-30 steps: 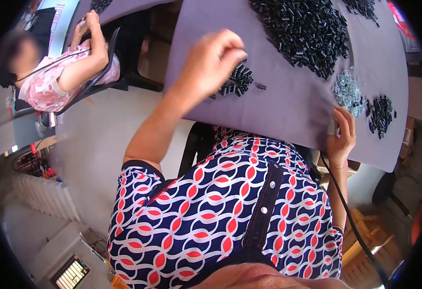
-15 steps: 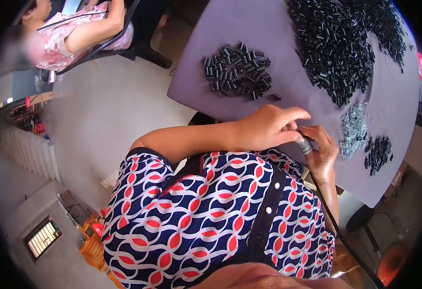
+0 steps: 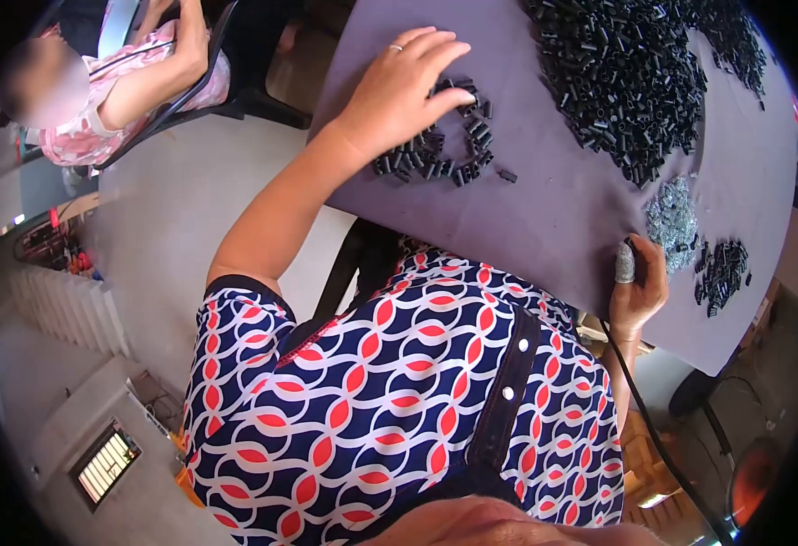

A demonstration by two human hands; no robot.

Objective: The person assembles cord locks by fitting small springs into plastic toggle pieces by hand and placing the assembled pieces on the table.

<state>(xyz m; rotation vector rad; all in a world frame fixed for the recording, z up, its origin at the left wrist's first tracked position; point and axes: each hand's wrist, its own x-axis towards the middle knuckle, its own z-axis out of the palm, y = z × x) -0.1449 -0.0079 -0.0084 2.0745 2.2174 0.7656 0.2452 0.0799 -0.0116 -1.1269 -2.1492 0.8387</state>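
My left hand (image 3: 399, 98) reaches over a small pile of short black tubes (image 3: 458, 168), its fingers stretched and apart, with a ring on one finger. Some of that pile is hidden beneath the hand. On the right, my right hand (image 3: 643, 284) is curled at the table's near side, its thumb wrapped in silvery tape. A small black piece (image 3: 633, 242) shows at its pinched fingertips; its exact shape is too small to make out. Just beyond that hand lies a heap of small clear or silvery pieces (image 3: 670, 217), with another little pile of black pieces (image 3: 722, 273) beside it.
A large heap of black tubes (image 3: 626, 91) covers the far part of the grey-covered table (image 3: 544, 218). One tube (image 3: 507, 176) lies apart from the small pile. Another person (image 3: 135, 91) sits at the upper left. A black cable (image 3: 654, 437) runs past my right arm.
My left hand has left my right hand and swung up and left over the small tube pile, its fingers opening. My right hand has moved slightly right, towards the silvery heap.
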